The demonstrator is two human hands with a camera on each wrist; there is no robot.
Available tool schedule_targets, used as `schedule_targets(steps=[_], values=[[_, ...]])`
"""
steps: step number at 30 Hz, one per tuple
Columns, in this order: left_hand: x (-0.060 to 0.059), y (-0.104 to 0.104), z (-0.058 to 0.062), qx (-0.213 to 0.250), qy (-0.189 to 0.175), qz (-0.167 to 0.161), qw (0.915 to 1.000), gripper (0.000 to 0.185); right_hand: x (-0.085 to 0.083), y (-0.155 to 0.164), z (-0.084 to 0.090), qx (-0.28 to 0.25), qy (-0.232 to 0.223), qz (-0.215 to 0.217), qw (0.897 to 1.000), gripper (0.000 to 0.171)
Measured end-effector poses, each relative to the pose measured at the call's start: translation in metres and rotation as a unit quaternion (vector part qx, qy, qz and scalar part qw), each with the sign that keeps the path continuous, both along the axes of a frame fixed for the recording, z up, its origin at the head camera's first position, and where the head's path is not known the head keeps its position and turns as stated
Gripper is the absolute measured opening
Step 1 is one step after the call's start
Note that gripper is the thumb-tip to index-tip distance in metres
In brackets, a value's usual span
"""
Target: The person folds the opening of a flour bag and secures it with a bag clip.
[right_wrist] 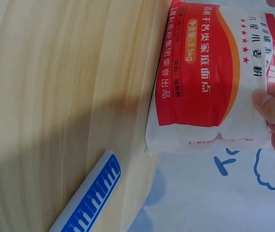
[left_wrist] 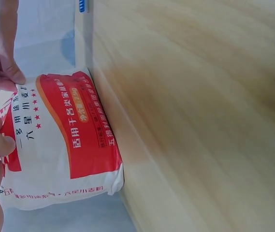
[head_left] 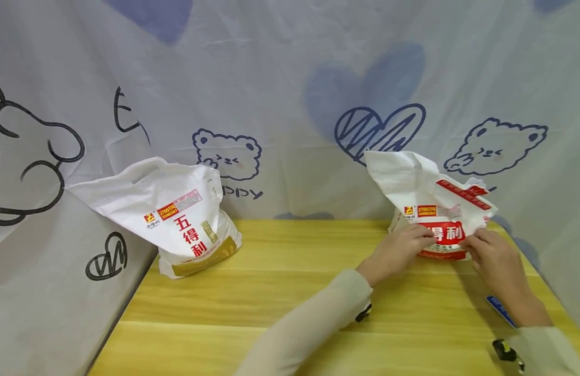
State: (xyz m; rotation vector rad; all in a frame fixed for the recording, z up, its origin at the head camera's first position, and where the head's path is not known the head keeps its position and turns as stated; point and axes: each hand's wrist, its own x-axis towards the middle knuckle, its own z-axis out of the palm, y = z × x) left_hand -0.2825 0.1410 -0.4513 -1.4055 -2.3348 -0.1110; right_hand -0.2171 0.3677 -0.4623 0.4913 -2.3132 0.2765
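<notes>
A white flour bag with a red label (head_left: 445, 232) stands upright at the right of the table, its top part slanting up and to the left. My left hand (head_left: 403, 245) pinches the paper at the bag's left front. On the right front, my right hand (head_left: 499, 261) pinches it between thumb and fingers. The left wrist view shows the red lower panel (left_wrist: 81, 125) close up, with both hands at the fold above it. In the right wrist view the right thumb presses the white band of the bag (right_wrist: 253, 87).
Another white flour bag (head_left: 177, 214), gold at its base, stands at the left of the wooden table (head_left: 280, 292). A blue-and-white flat strip (right_wrist: 91, 198) lies near my right forearm. A printed cloth (head_left: 280, 94) hangs behind and along the sides.
</notes>
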Motion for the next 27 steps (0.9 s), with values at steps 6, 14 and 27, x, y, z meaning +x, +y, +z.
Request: schedule_targets(steps=[6, 14, 27], values=[[0.007, -0.013, -0.005, -0.009, 0.006, -0.012, 0.9999, 0.038, 0.004, -0.007, -0.002, -0.017, -0.036, -0.015, 0.999, 0.033], [0.012, -0.048, 0.001, 0.032, -0.019, -0.006, 0.9993, 0.047, 0.009, -0.031, 0.009, -0.067, -0.041, -0.004, 0.997, 0.038], [0.036, -0.153, 0.010, 0.227, -0.060, 0.091, 0.9678, 0.032, 0.007, -0.102, 0.042, -0.179, -0.006, 0.055, 0.982, 0.034]])
